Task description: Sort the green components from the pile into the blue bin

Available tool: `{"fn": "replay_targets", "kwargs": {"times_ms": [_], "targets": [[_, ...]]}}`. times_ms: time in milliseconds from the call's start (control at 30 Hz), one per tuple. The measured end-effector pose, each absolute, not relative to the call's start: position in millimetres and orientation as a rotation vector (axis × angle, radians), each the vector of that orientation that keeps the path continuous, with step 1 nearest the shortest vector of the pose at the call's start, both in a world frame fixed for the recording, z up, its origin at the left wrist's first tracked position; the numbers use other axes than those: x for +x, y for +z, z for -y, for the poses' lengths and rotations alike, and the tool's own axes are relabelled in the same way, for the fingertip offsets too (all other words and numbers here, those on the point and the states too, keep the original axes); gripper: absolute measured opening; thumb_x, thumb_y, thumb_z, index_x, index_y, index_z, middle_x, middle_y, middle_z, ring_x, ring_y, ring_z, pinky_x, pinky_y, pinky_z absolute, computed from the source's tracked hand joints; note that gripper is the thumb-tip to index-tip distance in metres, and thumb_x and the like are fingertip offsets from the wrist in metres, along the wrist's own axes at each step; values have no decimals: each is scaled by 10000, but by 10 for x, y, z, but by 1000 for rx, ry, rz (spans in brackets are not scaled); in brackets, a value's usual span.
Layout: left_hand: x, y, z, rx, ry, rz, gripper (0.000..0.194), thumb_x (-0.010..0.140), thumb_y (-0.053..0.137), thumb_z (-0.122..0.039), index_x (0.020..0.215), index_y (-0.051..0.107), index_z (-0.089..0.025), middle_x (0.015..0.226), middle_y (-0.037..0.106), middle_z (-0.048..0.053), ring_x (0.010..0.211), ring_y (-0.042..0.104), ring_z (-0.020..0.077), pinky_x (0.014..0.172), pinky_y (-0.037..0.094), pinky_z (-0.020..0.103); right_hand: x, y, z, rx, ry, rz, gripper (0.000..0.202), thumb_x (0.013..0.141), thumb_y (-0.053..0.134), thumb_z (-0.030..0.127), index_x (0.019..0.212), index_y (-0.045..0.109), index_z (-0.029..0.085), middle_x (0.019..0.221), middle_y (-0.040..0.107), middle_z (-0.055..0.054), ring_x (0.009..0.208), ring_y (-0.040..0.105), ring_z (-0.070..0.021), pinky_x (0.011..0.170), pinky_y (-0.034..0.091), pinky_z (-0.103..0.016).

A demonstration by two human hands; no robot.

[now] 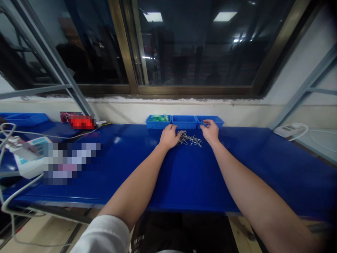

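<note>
A loose pile of thin silvery metal pieces (186, 138) lies on the blue table (126, 165). My left hand (169, 136) rests at the pile's left edge, fingers apart, thumb touching the pieces. Just right of the pile and above the table, my right hand (210, 131) is pinched on a small metal piece (202, 121) at the front of the right blue bin (218, 123). Beside it stand the middle blue bin (184, 123) and the left blue bin (158, 123), which holds a green plastic bag (159, 118).
On the left are a white device (31, 158) with cables, a blurred patch, a red object (82, 122) and another blue tray (26, 119). A white power strip (291, 130) lies at the right by a grey metal frame. A window (195, 45) is behind the table.
</note>
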State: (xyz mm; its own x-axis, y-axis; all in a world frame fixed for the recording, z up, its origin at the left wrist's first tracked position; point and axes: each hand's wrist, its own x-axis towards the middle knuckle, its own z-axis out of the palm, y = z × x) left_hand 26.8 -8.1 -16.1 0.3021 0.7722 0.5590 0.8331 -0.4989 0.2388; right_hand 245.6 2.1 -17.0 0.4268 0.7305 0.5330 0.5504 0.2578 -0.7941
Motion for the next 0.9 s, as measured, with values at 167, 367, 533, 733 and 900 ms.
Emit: {"fn": "replay_targets", "kwargs": {"times_ms": [167, 367, 533, 733, 900], "targets": [[267, -188, 70, -2538, -830, 1560, 470, 863, 442, -444, 1207, 506, -130, 1216, 526, 139, 1139, 486, 263, 952, 399, 380, 2527, -285, -89, -1425, 241, 1263, 552, 633, 614, 306, 1160, 539, 161, 1119, 609, -118, 948, 537, -252, 829, 427, -407], [261, -161, 115, -2619, -744, 1622, 665, 840, 348, -625, 1289, 437, -143, 1311, 476, 155, 1213, 440, 283, 983, 359, 410, 2496, -302, -61, -1452, 155, 1418, 650, 639, 631, 290, 1260, 479, 173, 1258, 503, -134, 1071, 474, -284, 903, 387, -442], [263, -187, 139, -2701, -597, 1589, 823, 758, 330, -750, 1331, 408, -165, 1404, 388, 156, 1309, 324, 316, 1046, 271, 444, 2338, -292, 16, -1432, 57, 1652, 382, 688, 609, 307, 1047, 626, 180, 1072, 569, -108, 1035, 483, -273, 902, 392, -420], [272, -201, 153, -2752, -468, 1590, 839, 752, 342, -752, 1362, 379, -176, 1439, 333, 166, 1334, 282, 331, 1052, 257, 458, 2149, -373, 37, -1603, 76, 1916, 331, 747, 576, 468, 901, 683, 195, 925, 583, -111, 935, 508, -265, 848, 385, -418], [279, -186, 163, -2784, -422, 1592, 837, 764, 331, -742, 1374, 361, -169, 1445, 319, 169, 1342, 271, 318, 1061, 244, 440, 2120, -361, 26, -1501, 112, 2035, 222, 799, 542, 369, 793, 679, 194, 801, 594, -66, 791, 545, -186, 785, 406, -331]]}}
